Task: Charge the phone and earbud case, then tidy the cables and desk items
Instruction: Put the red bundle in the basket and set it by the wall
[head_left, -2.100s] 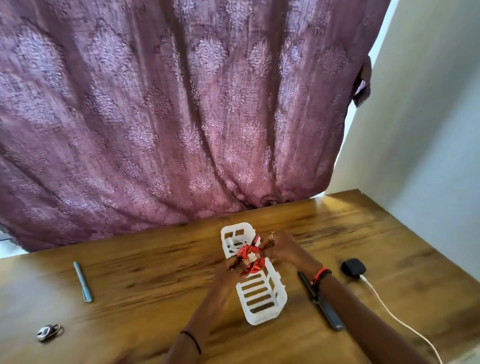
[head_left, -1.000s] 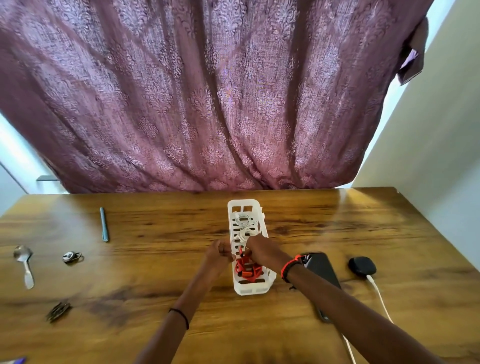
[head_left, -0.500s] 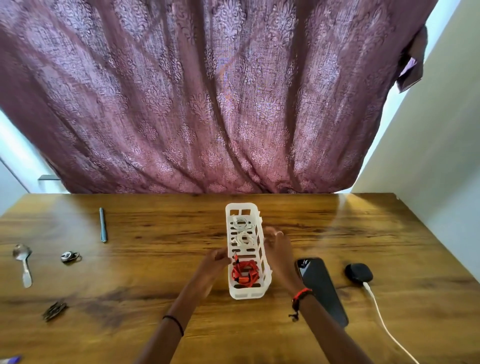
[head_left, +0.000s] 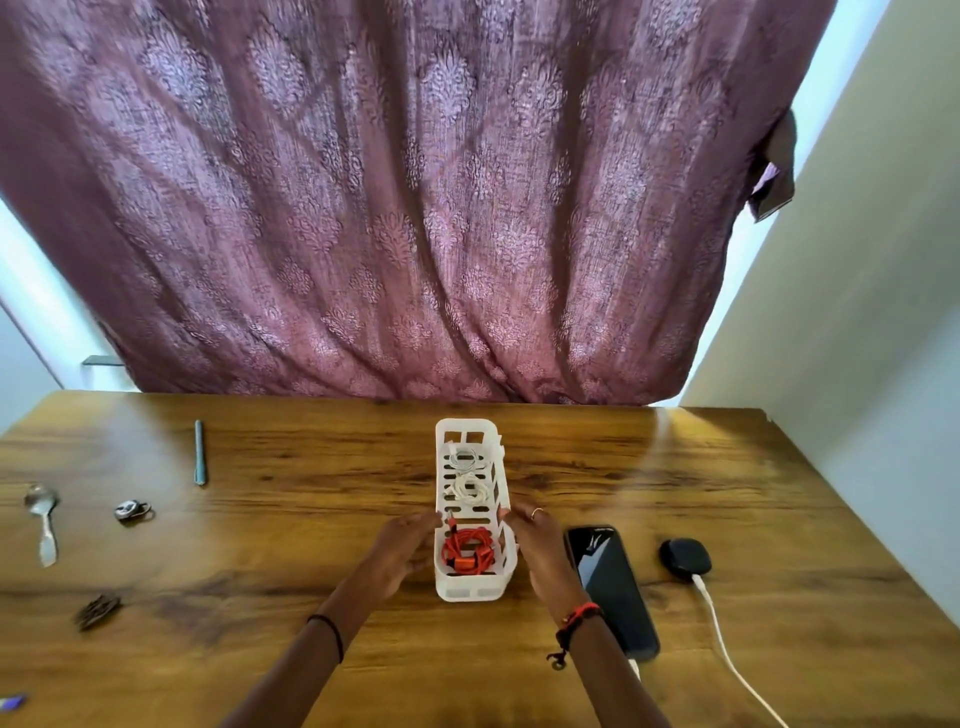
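Note:
A white slotted basket (head_left: 470, 590) stands lengthwise in the middle of the wooden desk. A coiled red cable (head_left: 467, 552) lies in its near end, and two coiled white cables (head_left: 469, 475) lie farther back. My left hand (head_left: 404, 546) and my right hand (head_left: 537, 545) flank the basket with straight fingers against its side walls. Right of my right hand lies a black phone (head_left: 610, 590), screen up. The black earbud case (head_left: 684, 557) sits beyond it with a white charging cable (head_left: 727, 649) plugged in.
On the desk's left part lie a teal pen (head_left: 199, 459), a spoon (head_left: 43, 522), a small metal keyring item (head_left: 133, 510) and a dark clip (head_left: 97, 611). A maroon curtain (head_left: 415, 208) hangs behind the desk; a wall runs along the right.
The red cable was coiled between both hands above the basket, then set into its near end. Both hands have let go and now lie flat along the basket's sides.

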